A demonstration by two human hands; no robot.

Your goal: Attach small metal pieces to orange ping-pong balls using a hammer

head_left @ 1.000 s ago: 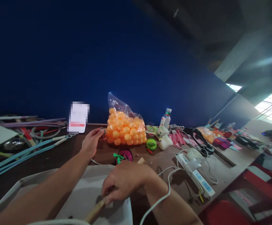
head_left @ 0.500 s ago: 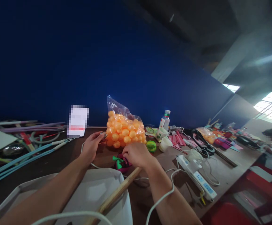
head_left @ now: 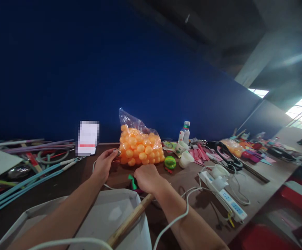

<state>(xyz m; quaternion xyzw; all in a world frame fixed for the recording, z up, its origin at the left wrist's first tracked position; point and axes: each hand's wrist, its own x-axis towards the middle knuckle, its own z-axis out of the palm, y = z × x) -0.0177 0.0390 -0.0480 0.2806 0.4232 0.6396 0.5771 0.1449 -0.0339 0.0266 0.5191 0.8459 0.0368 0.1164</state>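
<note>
My left hand (head_left: 106, 163) is closed, its fingertips pinching a small shiny thing (head_left: 119, 152) just left of a clear plastic bag of orange balls (head_left: 141, 149). In front of the bag, my right hand (head_left: 148, 177) is curled with knuckles up over a dark magenta item that it mostly covers. A green ribbon-like piece (head_left: 132, 181) shows left of those fingers. What the right fingertips grip is hidden. Under the right wrist runs a wooden stick (head_left: 132, 218), lying across a white tray (head_left: 109, 199) below my forearms.
A green striped ball (head_left: 170, 162) and a white cup (head_left: 186, 159) stand right of the bag. Beyond are a bottle (head_left: 184, 132), pink strips (head_left: 199, 152) and a power strip (head_left: 226, 198) with loose cables. Blue rods (head_left: 36, 185) lie left; a phone-like screen (head_left: 87, 137) stands behind.
My right hand has curled further over the magenta item, covering more of it. My left hand keeps its pinch on the small shiny thing. The view has shifted slightly.
</note>
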